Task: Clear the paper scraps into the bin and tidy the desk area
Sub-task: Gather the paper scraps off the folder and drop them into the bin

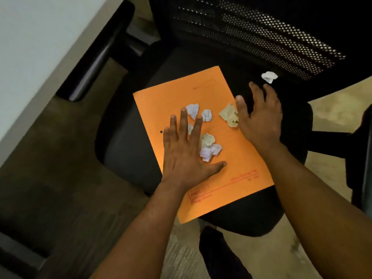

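Note:
An orange folder [227, 184] lies flat on the black seat of an office chair [128, 154]. Several crumpled paper scraps rest on it: two white ones [193, 110] near its middle, a cream one [229, 115] to the right, and a white and cream cluster [209, 148] lower down. One more white scrap [269, 76] sits on the seat by the backrest. My left hand [185, 154] lies flat on the folder with fingers spread, beside the cluster. My right hand [259, 119] hovers open over the folder's right edge, next to the cream scrap.
The chair's mesh backrest [261, 33] rises behind the seat. A black armrest [94, 57] stands at the left, close to a white desk edge [30, 47]. Another armrest [362, 158] is at the right. Pale floor [332, 111] shows around the chair.

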### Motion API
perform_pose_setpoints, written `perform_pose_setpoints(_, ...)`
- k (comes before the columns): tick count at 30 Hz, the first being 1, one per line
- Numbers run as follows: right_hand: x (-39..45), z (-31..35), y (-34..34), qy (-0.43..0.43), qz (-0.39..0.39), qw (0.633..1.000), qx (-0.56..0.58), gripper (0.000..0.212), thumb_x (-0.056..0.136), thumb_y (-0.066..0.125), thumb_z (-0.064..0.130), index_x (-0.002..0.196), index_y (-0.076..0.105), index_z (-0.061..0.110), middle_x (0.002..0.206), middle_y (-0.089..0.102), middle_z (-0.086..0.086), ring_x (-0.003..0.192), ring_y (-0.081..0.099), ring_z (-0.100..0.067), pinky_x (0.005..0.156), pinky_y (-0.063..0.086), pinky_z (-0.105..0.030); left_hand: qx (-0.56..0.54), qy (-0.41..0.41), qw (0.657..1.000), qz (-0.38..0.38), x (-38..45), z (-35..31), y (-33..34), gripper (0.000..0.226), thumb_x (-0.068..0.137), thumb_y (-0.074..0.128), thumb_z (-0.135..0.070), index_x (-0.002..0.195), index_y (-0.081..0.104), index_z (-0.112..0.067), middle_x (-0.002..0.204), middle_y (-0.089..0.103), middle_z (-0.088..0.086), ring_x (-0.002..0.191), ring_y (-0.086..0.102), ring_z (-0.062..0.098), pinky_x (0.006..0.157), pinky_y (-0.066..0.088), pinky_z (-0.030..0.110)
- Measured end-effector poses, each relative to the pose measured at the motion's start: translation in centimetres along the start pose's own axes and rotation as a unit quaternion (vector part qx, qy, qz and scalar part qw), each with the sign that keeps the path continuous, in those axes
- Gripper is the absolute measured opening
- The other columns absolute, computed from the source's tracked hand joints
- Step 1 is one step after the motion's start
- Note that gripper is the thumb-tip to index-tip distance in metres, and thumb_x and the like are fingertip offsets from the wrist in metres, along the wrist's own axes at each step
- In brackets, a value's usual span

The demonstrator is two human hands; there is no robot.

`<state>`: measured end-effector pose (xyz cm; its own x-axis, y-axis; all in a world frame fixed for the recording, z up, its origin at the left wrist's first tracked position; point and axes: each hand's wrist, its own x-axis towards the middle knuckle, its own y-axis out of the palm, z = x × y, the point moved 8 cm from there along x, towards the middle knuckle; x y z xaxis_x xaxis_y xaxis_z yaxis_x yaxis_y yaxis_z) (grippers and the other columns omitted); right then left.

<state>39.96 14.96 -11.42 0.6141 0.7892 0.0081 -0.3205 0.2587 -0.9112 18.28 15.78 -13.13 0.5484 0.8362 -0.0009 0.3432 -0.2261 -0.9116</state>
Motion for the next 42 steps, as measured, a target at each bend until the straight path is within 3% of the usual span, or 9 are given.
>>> perform_pose_setpoints(8,7.1,-1.7,2.5,0.028,0.073,0.991,-0.111,0.061,0.095,0.017,0.063,0.142,0.038,0.029,0.154,0.026,-0.009,0.136,0.03,-0.039,0.107,0.022,-0.065,0.036,0.006,0.999,0.025,2.4,0.1,1.3,0.115,0.065,0.051,-0.087,0.155,0.011,-0.028,0.164,-0.006,0.013,0.149,-0.011,0.035,0.117,0.006,0.062)
perform_pose_setpoints(14,8.4,-1.0,2.2,-0.005,0.029,0.996,-0.086,0.057,0.099,0.036,0.049,0.134,0.048,0.006,0.141,0.043,-0.019,0.127,0.042,-0.034,0.105,0.036,-0.048,0.043,0.011,0.998,0.035,3.1,-0.1,1.5,0.092,0.079,0.044,-0.078,0.153,0.023,-0.029,0.165,0.001,0.01,0.15,-0.007,0.031,0.119,0.001,0.055)
perform_pose_setpoints(18,5.6,0.9,0.5,-0.032,-0.023,0.999,0.013,0.051,0.096,0.037,0.053,0.123,0.057,0.014,0.128,0.053,-0.011,0.115,0.049,-0.023,0.094,0.044,-0.042,0.03,0.002,0.999,0.022,3.1,-0.1,1.3,0.063,0.093,0.041,-0.057,0.146,0.04,-0.023,0.158,0.027,0.012,0.148,0.016,0.03,0.12,0.011,0.049)
perform_pose_setpoints(22,0.6,3.5,1.2,-0.101,0.005,0.992,0.082,0.047,0.096,0.042,0.052,0.122,0.057,0.016,0.124,0.054,-0.007,0.111,0.046,-0.018,0.083,0.039,-0.03,0.045,0.007,0.999,0.001,3.1,-0.3,0.8,0.047,0.092,0.051,-0.034,0.135,0.052,-0.015,0.14,0.049,0.017,0.134,0.037,0.035,0.108,0.031,0.049)
perform_pose_setpoints(27,-3.2,4.7,3.4,-0.179,0.015,0.982,0.057,0.038,0.095,0.056,0.034,0.123,0.058,0.007,0.12,0.058,-0.013,0.109,0.044,-0.024,0.09,0.046,-0.04,0.053,-0.004,0.998,-0.012,3.8,-0.7,0.6,0.036,0.093,0.052,-0.033,0.122,0.056,-0.012,0.147,0.046,0.016,0.135,0.039,0.033,0.101,0.035,0.046)
perform_pose_setpoints(32,-4.0,5.4,4.4,-0.235,0.029,0.971,0.018,0.041,0.101,0.042,0.032,0.138,0.046,0.015,0.118,0.056,-0.011,0.104,0.046,-0.025,0.086,0.043,-0.04,0.042,0.013,0.998,-0.043,4.1,-0.5,0.4,0.028,0.093,0.054,-0.021,0.117,0.057,-0.006,0.123,0.061,0.015,0.113,0.053,0.031,0.089,0.041,0.043)
perform_pose_setpoints(35,-4.6,6.5,5.1,-0.295,0.073,0.953,0.012,0.043,0.099,0.038,0.031,0.142,0.043,0.025,0.121,0.053,-0.006,0.108,0.044,-0.024,0.086,0.039,-0.039,0.032,0.046,0.997,-0.06,3.9,-0.8,0.2,0.03,0.094,0.042,-0.015,0.116,0.057,-0.001,0.112,0.063,0.015,0.101,0.057,0.032,0.087,0.041,0.042)
perform_pose_setpoints(38,-4.8,7.4,5.6,-0.316,0.096,0.944,0.018,0.039,0.101,0.037,0.038,0.133,0.052,0.024,0.116,0.055,-0.005,0.106,0.045,-0.024,0.082,0.039,-0.038,0.01,0.066,0.991,-0.12,3.4,-0.9,-1.0,0.023,0.095,0.04,-0.013,0.107,0.054,0.0,0.097,0.063,0.02,0.088,0.052,0.03,0.076,0.042,0.043)
perform_pose_setpoints(42,-4.8,8.7,5.8,-0.368,0.069,0.927,-0.024,0.024,0.097,0.048,0.035,0.103,0.061,0.015,0.097,0.057,-0.008,0.086,0.047,-0.026,0.067,0.043,-0.04,-0.025,-0.009,0.995,-0.095,2.9,0.8,-1.5,0.027,0.088,0.043,-0.015,0.098,0.062,0.001,0.089,0.064,0.019,0.073,0.059,0.035,0.053,0.052,0.042)
